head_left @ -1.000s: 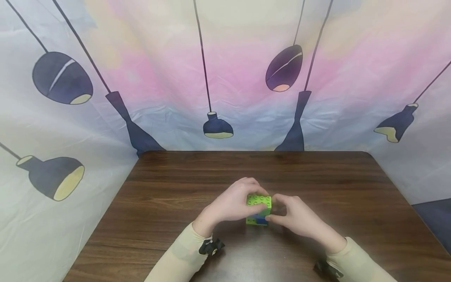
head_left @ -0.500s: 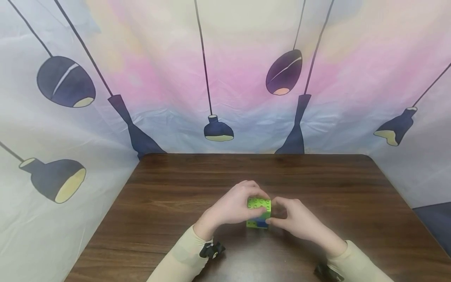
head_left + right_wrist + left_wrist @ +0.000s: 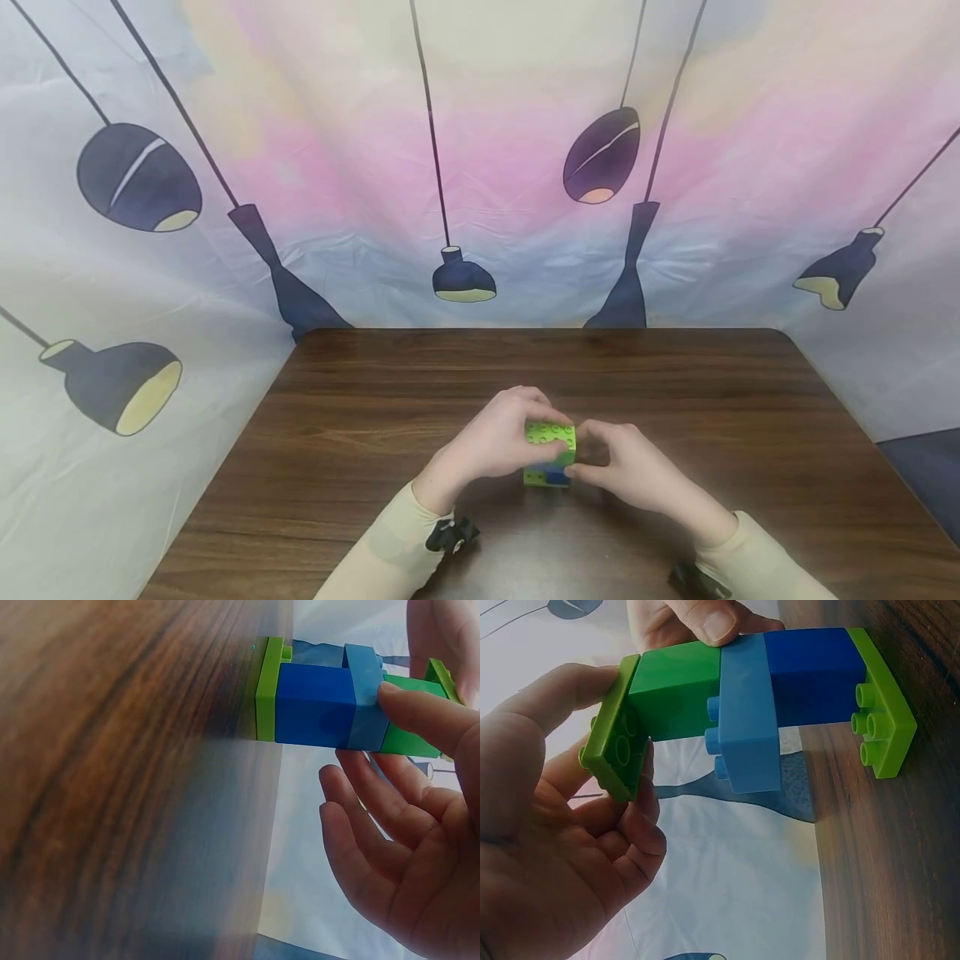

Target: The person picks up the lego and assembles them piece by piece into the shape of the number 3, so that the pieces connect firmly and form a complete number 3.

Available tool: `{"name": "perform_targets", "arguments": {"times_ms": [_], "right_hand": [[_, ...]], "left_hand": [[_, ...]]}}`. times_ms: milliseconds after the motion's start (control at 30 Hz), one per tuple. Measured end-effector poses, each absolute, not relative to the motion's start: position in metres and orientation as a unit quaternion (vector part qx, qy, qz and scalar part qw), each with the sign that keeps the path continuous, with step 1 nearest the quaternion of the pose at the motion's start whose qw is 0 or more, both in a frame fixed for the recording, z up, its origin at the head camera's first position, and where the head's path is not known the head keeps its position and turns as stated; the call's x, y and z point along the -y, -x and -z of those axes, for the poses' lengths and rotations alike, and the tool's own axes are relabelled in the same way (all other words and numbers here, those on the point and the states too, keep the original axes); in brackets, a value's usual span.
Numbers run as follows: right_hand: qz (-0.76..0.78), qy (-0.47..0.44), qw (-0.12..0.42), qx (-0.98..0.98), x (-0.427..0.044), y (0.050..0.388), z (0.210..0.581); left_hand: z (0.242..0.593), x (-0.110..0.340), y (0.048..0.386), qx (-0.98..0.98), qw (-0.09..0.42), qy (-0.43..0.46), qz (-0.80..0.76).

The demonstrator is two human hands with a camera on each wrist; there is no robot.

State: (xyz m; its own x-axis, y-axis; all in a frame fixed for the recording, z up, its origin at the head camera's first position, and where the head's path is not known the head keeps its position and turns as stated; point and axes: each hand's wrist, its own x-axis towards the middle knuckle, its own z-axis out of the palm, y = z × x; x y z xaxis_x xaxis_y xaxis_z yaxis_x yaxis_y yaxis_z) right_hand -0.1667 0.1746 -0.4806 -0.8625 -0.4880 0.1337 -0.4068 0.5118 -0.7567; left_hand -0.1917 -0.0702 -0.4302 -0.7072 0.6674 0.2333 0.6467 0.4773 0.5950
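Note:
A small tower of toy building bricks stands upright on the table between both hands. From the bottom it has a lime base plate (image 3: 889, 712), a dark blue brick (image 3: 814, 679), a light blue brick (image 3: 750, 724), a green brick (image 3: 676, 686) and a lime studded plate (image 3: 551, 432) on top. My left hand (image 3: 498, 437) pinches the top plate by its edges, thumb in front and fingers behind. On the other side, my right hand (image 3: 637, 462) grips the tower around the light blue brick, its thumb on the front face. The other right fingers lie behind the tower, partly hidden.
The brown wood-grain table (image 3: 300, 500) extends around the hands on every side. Behind it hangs a cloth backdrop (image 3: 510, 167) printed with dark lamps. A dark strap device (image 3: 452, 535) sits on the left wrist, another (image 3: 697, 579) on the right.
The head view has shifted slightly, so everything sits a little lower in it. Both hands keep the same hold on the brick tower.

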Motion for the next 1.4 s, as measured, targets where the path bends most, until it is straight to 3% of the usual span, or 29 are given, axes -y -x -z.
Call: {"name": "perform_targets", "arguments": {"times_ms": [1400], "right_hand": [[0.408,0.258,0.045,-0.875,-0.1739,0.1668,0.4811]], "left_hand": [[0.4282,0.0679,0.1867,-0.87,0.034,-0.363,-0.333]]}}
